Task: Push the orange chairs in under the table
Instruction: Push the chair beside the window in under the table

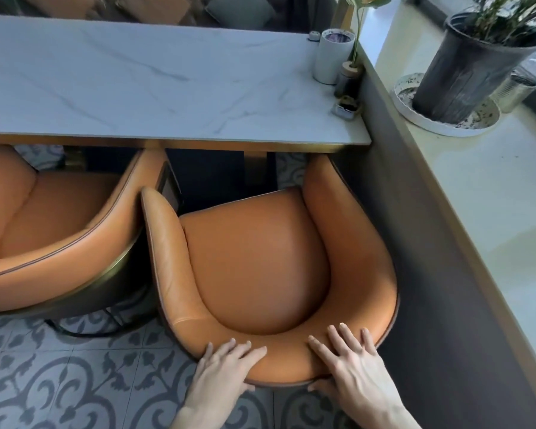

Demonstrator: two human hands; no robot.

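Observation:
An orange leather chair (pixel 254 264) stands in front of me, its right arm tip under the edge of the white marble table (pixel 143 85), its left arm tip short of it. My left hand (pixel 226 363) grips the top of its curved backrest, fingers over the rim and thumb behind. My right hand (pixel 350 360) holds the same backrest further right, fingers spread on the cushion, thumb under the rim. A second orange chair (pixel 59 230) stands at the left, its front under the table edge.
A dark wall (pixel 421 274) with a pale sill runs close along the chair's right side. On the table's right end stand a white cylinder (pixel 331 57), a small bottle and a little tray. A potted plant (pixel 471 69) sits on the sill. The floor is patterned tile.

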